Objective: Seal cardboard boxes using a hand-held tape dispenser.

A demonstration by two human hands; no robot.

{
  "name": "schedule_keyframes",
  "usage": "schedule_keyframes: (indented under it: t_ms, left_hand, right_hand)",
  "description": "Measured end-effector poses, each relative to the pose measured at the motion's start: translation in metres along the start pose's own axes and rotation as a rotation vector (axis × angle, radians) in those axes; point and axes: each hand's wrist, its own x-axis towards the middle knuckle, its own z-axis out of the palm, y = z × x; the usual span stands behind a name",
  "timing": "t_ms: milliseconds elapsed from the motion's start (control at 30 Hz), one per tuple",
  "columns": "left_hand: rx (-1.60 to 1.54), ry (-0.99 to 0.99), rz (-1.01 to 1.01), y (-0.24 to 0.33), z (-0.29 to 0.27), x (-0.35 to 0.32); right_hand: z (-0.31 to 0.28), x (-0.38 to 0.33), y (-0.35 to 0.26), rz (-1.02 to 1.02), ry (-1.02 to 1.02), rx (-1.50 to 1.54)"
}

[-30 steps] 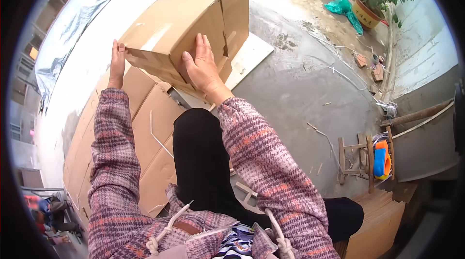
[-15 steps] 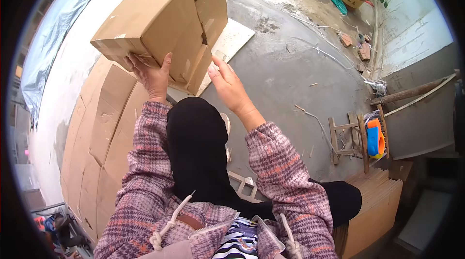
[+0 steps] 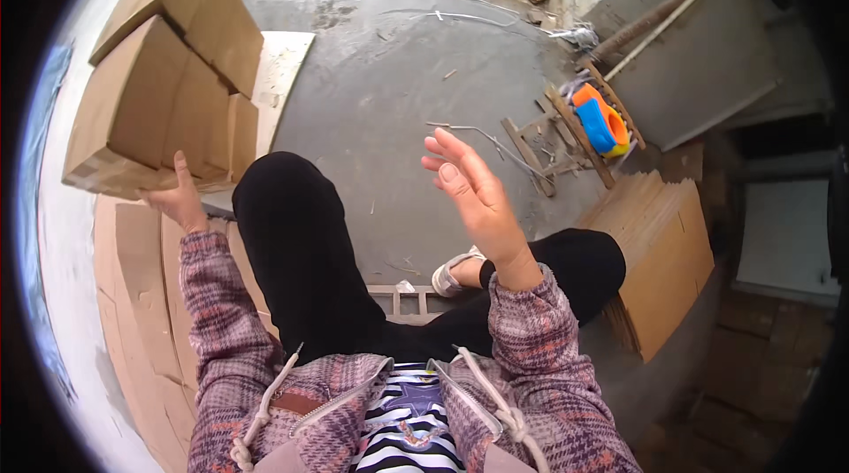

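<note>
The left hand (image 3: 179,199) grips the lower edge of a folded cardboard box (image 3: 150,110), thumb up against its near face, fingers hidden beneath. The box is raised at the person's left, tilted, with its flaps angled up and away. The right hand (image 3: 473,194) is empty, palm open and fingers spread, lifted in the air above the right knee and well apart from the box.

The person sits with legs in black trousers (image 3: 305,252), a sandalled foot (image 3: 455,271) resting on the concrete floor (image 3: 398,93). Flat cardboard sheets (image 3: 141,296) lie stacked along the person's left side, under the raised box. A second stack of flat cardboard (image 3: 659,252) sits to the right. Beyond it stands a small wooden frame (image 3: 566,133) carrying an orange and blue object (image 3: 601,119). Wires and brick fragments lie scattered on the floor farther off.
</note>
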Motion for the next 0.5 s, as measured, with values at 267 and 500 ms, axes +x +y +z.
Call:
schedule_keyframes:
  t_ms: [267,500]
  left_hand:
    - [-0.799,-0.874,0.500,0.255,-0.077,-0.126]
    - [-1.088,-1.976,0.644,0.421,-0.084,-0.361]
  right_hand:
    - [-0.267,-0.197,0.003,-0.204,1.197,-0.547]
    - [-0.424,-0.412,0.123,0.875,1.656,-1.078]
